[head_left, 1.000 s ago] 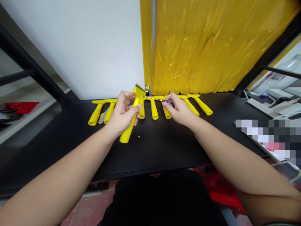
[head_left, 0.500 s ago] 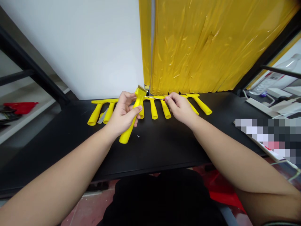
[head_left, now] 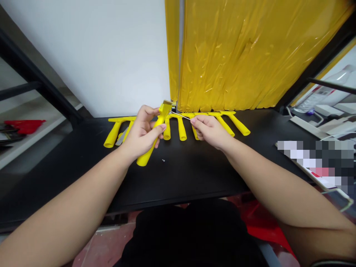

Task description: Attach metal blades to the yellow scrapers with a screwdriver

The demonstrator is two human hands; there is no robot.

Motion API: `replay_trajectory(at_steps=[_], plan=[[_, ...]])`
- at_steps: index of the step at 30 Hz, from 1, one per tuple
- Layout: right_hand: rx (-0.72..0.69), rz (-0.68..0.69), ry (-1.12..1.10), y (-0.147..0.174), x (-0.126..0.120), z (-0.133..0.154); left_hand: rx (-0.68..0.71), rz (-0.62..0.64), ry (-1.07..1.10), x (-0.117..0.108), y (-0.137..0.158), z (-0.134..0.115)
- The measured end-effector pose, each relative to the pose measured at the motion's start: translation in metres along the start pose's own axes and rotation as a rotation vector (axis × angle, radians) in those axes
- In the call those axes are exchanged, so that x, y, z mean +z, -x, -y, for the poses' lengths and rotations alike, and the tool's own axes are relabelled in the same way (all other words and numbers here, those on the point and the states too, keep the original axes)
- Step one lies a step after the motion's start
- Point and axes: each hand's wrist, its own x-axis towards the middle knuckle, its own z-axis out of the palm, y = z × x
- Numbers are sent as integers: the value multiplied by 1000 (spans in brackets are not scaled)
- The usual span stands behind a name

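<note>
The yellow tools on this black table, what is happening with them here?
A person sits at a black table. The left hand grips one yellow scraper by its handle, head tilted up. The right hand holds a thin screwdriver, its tip at the scraper's head. More yellow scrapers lie in a row at the back of the table. A small screw lies loose on the table near the hands.

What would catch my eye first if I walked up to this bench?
The big yellow plastic curtain hanging behind the black table. In front of it, the left hand grips a yellow scraper, while the right hand points a thin screwdriver at its head. More yellow scrapers lie along the table's far edge.
</note>
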Motion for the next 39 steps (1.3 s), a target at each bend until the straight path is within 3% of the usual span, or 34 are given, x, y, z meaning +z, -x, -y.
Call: replay_trajectory(at_steps=[3,7,10,15,19,22,27,32,35,37,39], plan=[[233,143,-411,3,1,8,-13,7,18,-4,2,-7],[286,200,-492,4,5,13,-75,-14,42,-6,4,-15],[187,263,-305,2,11,7,-129,-54,80,-8,1,-22],[-29,441,222,8,30,-1,-149,-231,222,-22,-12,-32],[-238,466,470,19,54,-2,-293,-350,372,-27,-20,-31],[-357,412,615,23,73,-8,-355,-358,378,-23,-23,-26],[-378,443,815,19,86,-16,-412,-304,322,-20,-23,-15],[-354,496,949,21,75,-10,-479,-241,321,-21,-22,-7],[-368,527,825,22,56,-1,-539,-187,323,-18,-20,-7],[-375,460,641,20,38,5,-575,-127,323,-15,-19,-7],[-407,294,480,16,20,10,-622,-34,318,-11,-16,-7]])
